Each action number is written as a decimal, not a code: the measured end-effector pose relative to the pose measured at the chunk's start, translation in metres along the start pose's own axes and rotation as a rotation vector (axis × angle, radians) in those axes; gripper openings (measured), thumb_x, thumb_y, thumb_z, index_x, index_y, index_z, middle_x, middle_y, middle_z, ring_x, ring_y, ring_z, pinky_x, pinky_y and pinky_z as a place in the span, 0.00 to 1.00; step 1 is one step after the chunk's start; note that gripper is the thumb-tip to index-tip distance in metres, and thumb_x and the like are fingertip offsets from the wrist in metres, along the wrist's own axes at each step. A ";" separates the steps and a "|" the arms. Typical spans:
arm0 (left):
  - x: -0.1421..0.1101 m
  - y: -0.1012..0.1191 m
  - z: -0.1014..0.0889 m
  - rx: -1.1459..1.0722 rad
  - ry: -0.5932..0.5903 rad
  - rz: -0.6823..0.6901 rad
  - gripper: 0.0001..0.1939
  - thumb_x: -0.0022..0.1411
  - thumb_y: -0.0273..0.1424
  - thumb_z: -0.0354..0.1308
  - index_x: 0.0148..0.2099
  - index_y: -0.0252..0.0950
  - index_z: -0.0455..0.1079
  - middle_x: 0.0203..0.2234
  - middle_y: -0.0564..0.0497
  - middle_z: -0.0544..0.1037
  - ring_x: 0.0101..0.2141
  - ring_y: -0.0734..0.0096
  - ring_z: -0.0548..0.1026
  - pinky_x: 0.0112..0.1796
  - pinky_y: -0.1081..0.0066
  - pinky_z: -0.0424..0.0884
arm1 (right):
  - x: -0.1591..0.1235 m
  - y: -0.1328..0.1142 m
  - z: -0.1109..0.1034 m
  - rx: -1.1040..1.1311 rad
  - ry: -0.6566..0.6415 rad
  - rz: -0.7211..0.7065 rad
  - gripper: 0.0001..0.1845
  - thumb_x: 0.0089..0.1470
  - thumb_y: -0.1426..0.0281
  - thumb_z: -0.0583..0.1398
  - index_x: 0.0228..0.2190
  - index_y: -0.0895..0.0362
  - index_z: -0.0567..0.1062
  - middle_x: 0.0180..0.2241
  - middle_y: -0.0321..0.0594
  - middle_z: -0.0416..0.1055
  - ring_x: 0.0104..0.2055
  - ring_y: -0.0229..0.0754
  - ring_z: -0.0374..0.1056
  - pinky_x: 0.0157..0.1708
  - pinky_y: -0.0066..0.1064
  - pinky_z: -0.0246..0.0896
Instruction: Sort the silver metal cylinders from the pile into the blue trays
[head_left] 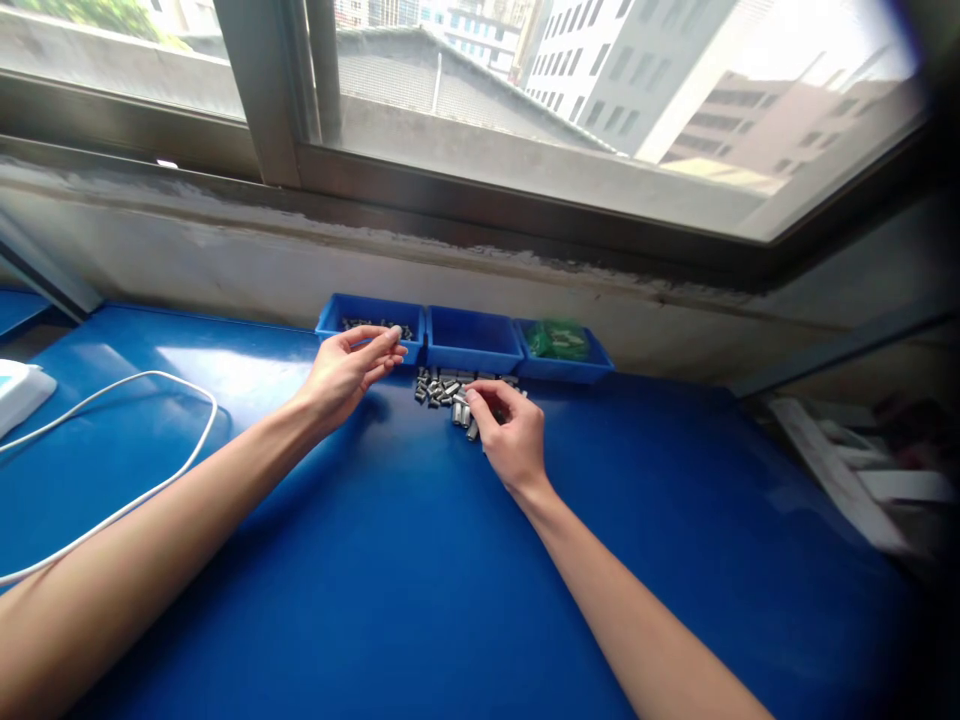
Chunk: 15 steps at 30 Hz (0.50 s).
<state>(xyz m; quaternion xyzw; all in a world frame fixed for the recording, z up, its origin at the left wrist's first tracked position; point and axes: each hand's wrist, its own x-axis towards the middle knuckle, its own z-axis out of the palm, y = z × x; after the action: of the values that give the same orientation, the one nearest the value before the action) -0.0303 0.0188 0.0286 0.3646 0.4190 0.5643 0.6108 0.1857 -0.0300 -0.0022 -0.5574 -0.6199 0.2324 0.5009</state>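
Note:
My left hand (346, 372) hovers over the front of the left blue bin (330, 325), which holds small dark metal pieces (407, 331). Its thumb and forefinger are pinched together; whatever lies between the tips is too small to make out. Over a pile of small silver metal cylinders (444, 390) on the table, my right hand (514, 430) pinches with thumb and forefinger. A small metal cylinder shows at those fingertips. Part of the pile is hidden behind this hand.
A middle blue bin (474, 358) and a right blue bin (577, 372) with a green plastic bag (556, 340) stand along the wall. A white cable (214, 405) curves across the blue table (420, 580) from a white device (22, 395). A window frame (525, 205) rises behind.

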 end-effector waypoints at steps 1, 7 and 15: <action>0.001 0.002 -0.001 -0.020 0.029 0.029 0.20 0.51 0.37 0.76 0.41 0.32 0.76 0.34 0.46 0.82 0.35 0.75 0.81 0.42 0.76 0.76 | 0.000 0.000 0.000 -0.003 -0.001 0.001 0.11 0.59 0.62 0.63 0.35 0.56 0.82 0.33 0.40 0.81 0.32 0.41 0.74 0.35 0.31 0.68; 0.002 0.004 -0.003 -0.025 0.045 0.173 0.26 0.54 0.35 0.74 0.54 0.33 0.75 0.47 0.42 0.82 0.50 0.65 0.81 0.55 0.69 0.74 | 0.000 -0.001 0.000 -0.007 0.001 0.002 0.10 0.58 0.62 0.63 0.35 0.55 0.82 0.32 0.39 0.80 0.31 0.41 0.74 0.34 0.31 0.68; -0.004 -0.007 -0.005 0.691 -0.182 0.382 0.15 0.61 0.41 0.66 0.43 0.34 0.80 0.36 0.45 0.84 0.37 0.63 0.81 0.39 0.69 0.76 | 0.000 0.000 0.000 -0.012 0.005 0.011 0.11 0.58 0.62 0.63 0.35 0.56 0.82 0.32 0.40 0.81 0.31 0.41 0.74 0.34 0.31 0.68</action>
<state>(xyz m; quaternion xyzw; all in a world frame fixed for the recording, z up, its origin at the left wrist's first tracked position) -0.0323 0.0140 0.0209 0.6681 0.4529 0.4591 0.3711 0.1854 -0.0296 -0.0019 -0.5644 -0.6169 0.2300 0.4980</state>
